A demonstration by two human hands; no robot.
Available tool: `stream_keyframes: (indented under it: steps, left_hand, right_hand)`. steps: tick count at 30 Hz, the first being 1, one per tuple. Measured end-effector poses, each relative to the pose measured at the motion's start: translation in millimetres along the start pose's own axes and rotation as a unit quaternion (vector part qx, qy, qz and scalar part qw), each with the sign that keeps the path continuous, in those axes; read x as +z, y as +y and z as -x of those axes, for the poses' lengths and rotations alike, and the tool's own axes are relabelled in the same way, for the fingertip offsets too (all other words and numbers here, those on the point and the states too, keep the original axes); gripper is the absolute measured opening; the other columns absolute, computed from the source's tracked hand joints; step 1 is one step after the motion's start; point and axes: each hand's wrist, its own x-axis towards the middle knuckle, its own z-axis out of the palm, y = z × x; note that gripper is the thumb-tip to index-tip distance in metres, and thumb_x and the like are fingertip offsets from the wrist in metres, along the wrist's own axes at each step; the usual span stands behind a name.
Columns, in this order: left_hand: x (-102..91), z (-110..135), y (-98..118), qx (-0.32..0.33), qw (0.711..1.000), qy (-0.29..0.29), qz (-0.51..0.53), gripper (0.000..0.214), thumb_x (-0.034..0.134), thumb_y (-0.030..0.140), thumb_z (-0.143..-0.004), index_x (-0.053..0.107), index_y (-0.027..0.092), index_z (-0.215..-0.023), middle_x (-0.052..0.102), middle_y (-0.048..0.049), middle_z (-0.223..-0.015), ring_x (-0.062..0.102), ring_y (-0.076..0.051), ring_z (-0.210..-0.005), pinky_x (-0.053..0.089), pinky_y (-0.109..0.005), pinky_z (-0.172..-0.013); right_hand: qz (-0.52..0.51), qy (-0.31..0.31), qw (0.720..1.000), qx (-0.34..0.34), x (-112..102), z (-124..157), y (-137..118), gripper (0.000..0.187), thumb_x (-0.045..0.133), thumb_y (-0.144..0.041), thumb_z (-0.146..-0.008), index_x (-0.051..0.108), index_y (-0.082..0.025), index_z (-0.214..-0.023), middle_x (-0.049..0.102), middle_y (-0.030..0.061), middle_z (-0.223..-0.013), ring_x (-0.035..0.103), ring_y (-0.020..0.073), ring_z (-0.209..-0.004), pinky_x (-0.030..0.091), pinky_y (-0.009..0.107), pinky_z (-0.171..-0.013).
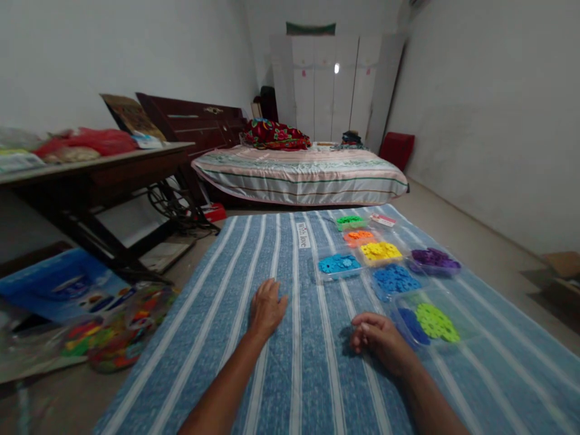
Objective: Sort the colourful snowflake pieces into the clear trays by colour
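My left hand (268, 309) lies palm down on the blue-and-white striped cloth (312, 374), its fingers slightly bent and the thumb apart, holding nothing. To its right, my right hand (379, 339) rests on its side with loosely curled fingers; nothing shows between them. Just beside the right hand stands a clear plastic box (466, 329) with dark blue pieces (413, 326) and lime-green pieces (435, 322). Behind it are clear trays of blue pieces (394, 280), purple pieces (435, 258), yellow pieces (380, 251), light blue pieces (339, 264), orange pieces (359, 236) and green pieces (348, 220).
A red-and-white card (383, 220) lies near the cloth's far edge. A bed (299, 175) stands beyond the table. On the left are a sewing-machine table (90, 162) and bags of colourful pieces (131, 326) lower down. A cardboard box (564, 269) is at far right.
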Motion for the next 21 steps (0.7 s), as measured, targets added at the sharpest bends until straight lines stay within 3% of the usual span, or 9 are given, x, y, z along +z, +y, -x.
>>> stream_keyframes:
  steps: [7,21]
  left_hand:
    - [-21.3,16,-8,-0.027,0.992,-0.083,-0.094,0.053,0.041,0.040,-0.100,0.052,0.016,-0.146,0.043,-0.0153,-0.161,0.037,-0.030,-0.150,0.026,-0.057,-0.122]
    - [-24.5,13,-7,-0.017,0.994,-0.077,-0.080,0.053,0.040,0.043,-0.099,0.055,0.018,-0.144,0.045,-0.0152,-0.159,0.039,-0.029,-0.149,0.027,-0.057,-0.120]
  right_hand:
    - [-0.007,0.001,1.000,-0.018,2,-1,-7,0.040,0.090,-0.047,-0.069,0.074,-0.016,-0.088,0.073,0.0052,-0.062,0.066,0.0165,-0.055,0.048,0.028,-0.057]
    - [-0.011,0.050,0.997,-0.065,4,3,-3,0.038,0.090,-0.047,-0.069,0.075,-0.017,-0.087,0.071,0.0034,-0.062,0.065,0.0160,-0.057,0.050,0.027,-0.058]
